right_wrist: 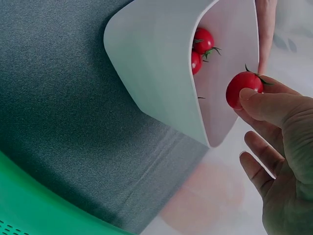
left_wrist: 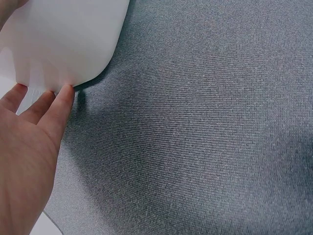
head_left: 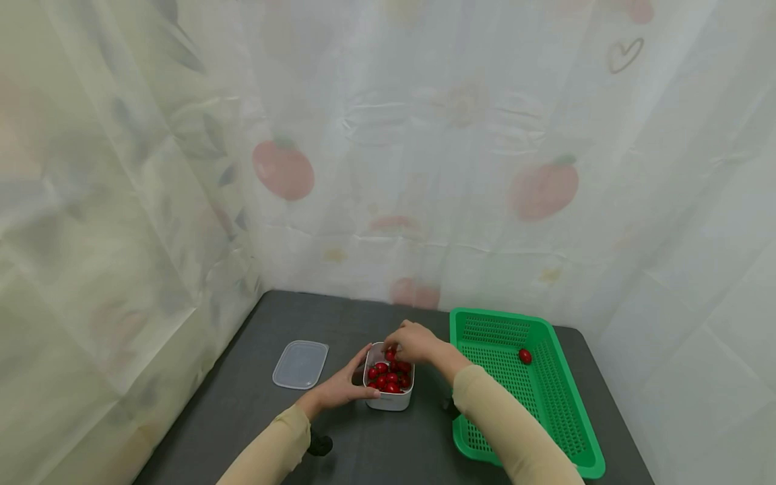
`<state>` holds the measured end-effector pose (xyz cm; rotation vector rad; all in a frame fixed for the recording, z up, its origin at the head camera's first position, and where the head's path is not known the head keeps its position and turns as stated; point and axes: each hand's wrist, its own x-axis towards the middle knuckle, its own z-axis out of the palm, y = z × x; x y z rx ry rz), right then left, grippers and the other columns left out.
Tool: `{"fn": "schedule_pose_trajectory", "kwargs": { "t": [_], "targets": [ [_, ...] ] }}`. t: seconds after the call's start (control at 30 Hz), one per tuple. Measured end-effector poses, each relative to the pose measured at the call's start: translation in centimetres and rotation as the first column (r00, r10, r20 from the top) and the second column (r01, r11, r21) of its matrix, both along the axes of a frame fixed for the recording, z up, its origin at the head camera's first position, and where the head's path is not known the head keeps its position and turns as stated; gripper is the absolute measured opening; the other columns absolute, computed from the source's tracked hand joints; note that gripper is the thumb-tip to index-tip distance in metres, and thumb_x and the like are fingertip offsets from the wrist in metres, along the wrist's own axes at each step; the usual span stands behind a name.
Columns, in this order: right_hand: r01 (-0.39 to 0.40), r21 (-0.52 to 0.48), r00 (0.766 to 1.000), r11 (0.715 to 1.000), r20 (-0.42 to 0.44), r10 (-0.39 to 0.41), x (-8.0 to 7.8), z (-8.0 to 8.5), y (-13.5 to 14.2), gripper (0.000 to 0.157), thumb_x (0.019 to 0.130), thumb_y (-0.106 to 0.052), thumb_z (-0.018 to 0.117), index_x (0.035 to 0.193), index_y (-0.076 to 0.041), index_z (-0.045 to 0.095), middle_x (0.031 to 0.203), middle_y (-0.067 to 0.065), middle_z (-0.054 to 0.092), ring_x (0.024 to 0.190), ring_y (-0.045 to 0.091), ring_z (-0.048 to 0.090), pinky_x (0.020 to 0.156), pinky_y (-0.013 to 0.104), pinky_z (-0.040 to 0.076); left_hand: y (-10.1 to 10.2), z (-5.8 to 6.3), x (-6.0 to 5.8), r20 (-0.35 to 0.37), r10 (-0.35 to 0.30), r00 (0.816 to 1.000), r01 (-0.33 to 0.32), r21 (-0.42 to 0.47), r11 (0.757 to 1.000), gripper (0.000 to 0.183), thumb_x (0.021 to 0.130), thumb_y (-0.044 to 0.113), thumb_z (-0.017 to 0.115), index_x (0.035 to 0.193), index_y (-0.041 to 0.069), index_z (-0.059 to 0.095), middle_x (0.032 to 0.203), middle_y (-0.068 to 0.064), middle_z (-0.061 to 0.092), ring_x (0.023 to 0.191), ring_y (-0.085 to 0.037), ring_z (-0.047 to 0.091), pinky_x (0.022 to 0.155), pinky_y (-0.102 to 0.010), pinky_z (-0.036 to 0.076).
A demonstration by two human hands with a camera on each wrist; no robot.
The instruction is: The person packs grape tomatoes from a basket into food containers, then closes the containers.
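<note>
A white plastic container (head_left: 389, 402) stands on the table, holding several red cherry tomatoes (head_left: 391, 378). My left hand (head_left: 342, 389) grips it from the left, thumb on the near side and fingers toward the far side. In the left wrist view, fingertips (left_wrist: 63, 93) touch its smooth wall. Over the container's far part is my right hand (head_left: 417, 342). Between thumb and fingers it pinches a cherry tomato (right_wrist: 237, 93) with a green stem, at the container's opening in the right wrist view. Two more tomatoes show inside there; the rest are hidden by the wall.
Left of the container lies a translucent square lid (head_left: 300, 364), flat on the dark grey table (head_left: 242, 417). On the right stands a green perforated basket (head_left: 566, 384) with one cherry tomato (head_left: 525, 356) in it; my right forearm crosses its near-left rim. A printed curtain (head_left: 394, 168) hangs behind.
</note>
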<state>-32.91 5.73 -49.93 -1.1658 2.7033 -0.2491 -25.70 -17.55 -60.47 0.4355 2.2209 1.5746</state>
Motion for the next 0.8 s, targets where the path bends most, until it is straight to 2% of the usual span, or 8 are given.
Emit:
{"fn": "schedule_pose_trajectory", "kwargs": {
  "t": [0.2, 0.3, 0.5, 0.63, 0.8],
  "targets": [
    [0.002, 0.005, 1.0, 1.0, -0.005, -0.002, 0.2, -0.2, 0.0, 0.028, 0.098, -0.016, 0.07, 0.123, -0.027, 0.077, 0.115, -0.005, 0.073, 0.106, 0.018, 0.054, 0.091, 0.039, 0.051, 0.0, 0.1, 0.0, -0.004, -0.001, 1.0, 0.001, -0.01, 1.0, 0.106, 0.094, 0.029, 0.077, 0.166, 0.023, 0.0, 0.169, -0.014, 0.011, 0.148, -0.043, 0.03, 0.11, -0.066, 0.033],
    [0.001, 0.009, 1.0, 1.0, -0.015, -0.001, 0.2, -0.2, 0.1, 0.029, 0.098, -0.017, 0.069, 0.123, -0.028, 0.077, 0.118, -0.007, 0.073, 0.108, 0.018, 0.054, 0.092, 0.039, 0.051, 0.0, 0.2, 0.1, -0.003, -0.002, 1.0, 0.002, -0.008, 1.0, 0.105, 0.094, 0.029, 0.077, 0.166, 0.027, 0.001, 0.169, -0.014, 0.011, 0.148, -0.043, 0.029, 0.11, -0.066, 0.033],
    [0.011, -0.033, 1.0, 0.999, -0.017, -0.012, 0.2, 0.3, 0.8, 0.029, 0.096, -0.015, 0.07, 0.122, -0.025, 0.077, 0.119, -0.006, 0.072, 0.113, 0.02, 0.054, 0.095, 0.042, 0.05, 0.0, 0.5, 0.2, 0.001, -0.003, 1.0, 0.003, -0.003, 1.0, 0.104, 0.095, 0.029, 0.076, 0.166, 0.028, 0.001, 0.17, -0.015, 0.009, 0.15, -0.043, 0.025, 0.11, -0.066, 0.032],
    [0.015, -0.092, 1.0, 0.996, -0.025, -0.017, 0.1, 0.7, 2.1, 0.028, 0.096, -0.015, 0.071, 0.123, -0.021, 0.076, 0.12, -0.004, 0.072, 0.115, 0.023, 0.054, 0.096, 0.045, 0.049, 0.0, 0.5, 0.2, -0.006, -0.009, 1.0, 0.009, 0.009, 1.0, 0.104, 0.095, 0.028, 0.076, 0.166, 0.024, 0.0, 0.169, -0.016, 0.01, 0.15, -0.045, 0.025, 0.11, -0.066, 0.032],
    [0.059, -0.144, 0.998, 0.988, -0.027, -0.063, -0.3, 1.1, 5.0, 0.028, 0.097, -0.019, 0.072, 0.125, -0.022, 0.075, 0.123, -0.003, 0.07, 0.12, 0.026, 0.053, 0.096, 0.047, 0.048, 0.0, 0.5, 0.2, -0.02, -0.013, 1.0, 0.014, 0.012, 1.0, 0.105, 0.094, 0.026, 0.076, 0.166, 0.02, 0.0, 0.169, -0.017, 0.011, 0.149, -0.046, 0.026, 0.109, -0.067, 0.033]
  ]
}}
